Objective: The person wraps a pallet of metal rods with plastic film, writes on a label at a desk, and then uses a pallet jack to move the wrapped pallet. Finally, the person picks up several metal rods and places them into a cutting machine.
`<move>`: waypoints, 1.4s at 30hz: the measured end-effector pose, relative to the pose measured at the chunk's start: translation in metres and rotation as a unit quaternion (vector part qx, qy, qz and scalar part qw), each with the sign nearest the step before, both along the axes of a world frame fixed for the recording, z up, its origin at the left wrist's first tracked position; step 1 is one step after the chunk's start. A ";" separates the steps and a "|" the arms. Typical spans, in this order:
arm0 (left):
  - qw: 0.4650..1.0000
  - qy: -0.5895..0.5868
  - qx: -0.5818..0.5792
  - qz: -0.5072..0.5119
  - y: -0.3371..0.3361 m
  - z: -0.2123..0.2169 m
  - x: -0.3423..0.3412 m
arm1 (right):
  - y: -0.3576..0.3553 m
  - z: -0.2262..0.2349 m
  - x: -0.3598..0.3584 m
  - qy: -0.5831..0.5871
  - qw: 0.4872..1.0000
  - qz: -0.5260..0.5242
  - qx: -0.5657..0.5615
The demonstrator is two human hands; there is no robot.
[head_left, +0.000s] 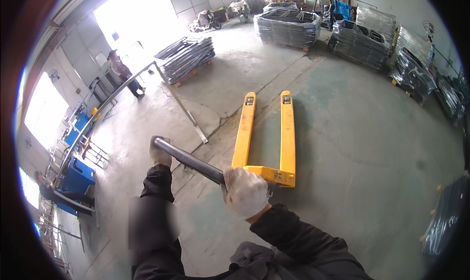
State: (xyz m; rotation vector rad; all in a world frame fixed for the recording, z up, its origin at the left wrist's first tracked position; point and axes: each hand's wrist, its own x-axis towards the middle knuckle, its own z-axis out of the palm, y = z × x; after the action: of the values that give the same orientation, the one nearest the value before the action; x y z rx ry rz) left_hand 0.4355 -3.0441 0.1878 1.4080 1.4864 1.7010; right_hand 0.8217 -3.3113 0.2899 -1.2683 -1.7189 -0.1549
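Both my hands wear pale work gloves and grip a long black handle bar (191,160) that slants across in front of me. My left hand (159,153) is wrapped round its far left end. Nearer to me, my right hand (245,192) closes over the bar's right end, its fingers pressed round it. Just beyond lies a yellow pallet jack (288,133), its two forks stretched forward along the floor with nothing on them. The joint between bar and jack is hidden behind my right hand.
A metal frame (183,108) stands at the left. Wrapped stacks (288,27) on pallets line the back and right, with a stack of dark frames (185,59) nearer. One person (125,72) stands by the bright doorway; another (63,196) is beside blue bins (77,174).
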 end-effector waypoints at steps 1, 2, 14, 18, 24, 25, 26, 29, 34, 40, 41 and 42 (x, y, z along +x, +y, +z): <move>1.000 0.010 0.006 0.027 0.025 0.001 0.019 | 0.014 0.002 0.009 0.003 1.000 0.005 -0.007; 1.000 -0.023 -0.004 0.003 0.058 0.003 0.042 | 0.037 0.001 0.024 0.005 1.000 0.012 -0.017; 0.975 -0.094 0.063 -0.189 0.343 0.008 0.351 | 0.279 -0.012 0.240 0.005 0.999 -0.041 0.011; 0.973 -0.127 0.030 -0.190 0.417 0.013 0.460 | 0.355 -0.003 0.339 0.025 0.999 -0.042 0.019; 0.973 -0.076 0.086 -0.199 0.548 0.009 0.635 | 0.468 -0.012 0.494 0.046 0.995 -0.092 -0.002; 0.976 -0.062 0.087 -0.191 0.568 0.006 0.662 | 0.485 -0.016 0.519 0.055 0.994 -0.091 -0.019; 0.977 -0.025 0.112 -0.178 0.594 0.007 0.693 | 0.505 -0.018 0.546 0.048 0.994 -0.092 -0.009; 0.971 -0.111 0.047 -0.205 0.654 0.008 0.789 | 0.557 -0.017 0.630 0.049 0.993 -0.106 -0.005; 0.985 -0.004 0.073 -0.157 0.724 0.013 0.953 | 0.640 -0.015 0.797 0.046 0.993 -0.106 0.036; 0.989 0.057 0.086 -0.108 0.749 0.018 1.095 | 0.742 -0.027 1.010 0.082 0.985 -0.153 0.019; 0.987 0.074 0.106 -0.097 0.756 0.019 1.116 | 0.766 -0.029 1.043 0.074 0.985 -0.149 0.036; 0.989 0.065 0.092 -0.095 0.763 0.020 1.134 | 0.789 -0.030 1.074 0.093 0.984 -0.152 0.017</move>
State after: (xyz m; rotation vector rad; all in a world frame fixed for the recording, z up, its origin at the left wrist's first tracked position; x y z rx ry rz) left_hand 1.5699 -2.2808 0.2074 1.7266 1.2397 1.6899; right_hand 1.8952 -2.5222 0.2596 -1.4659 -1.3527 -0.2357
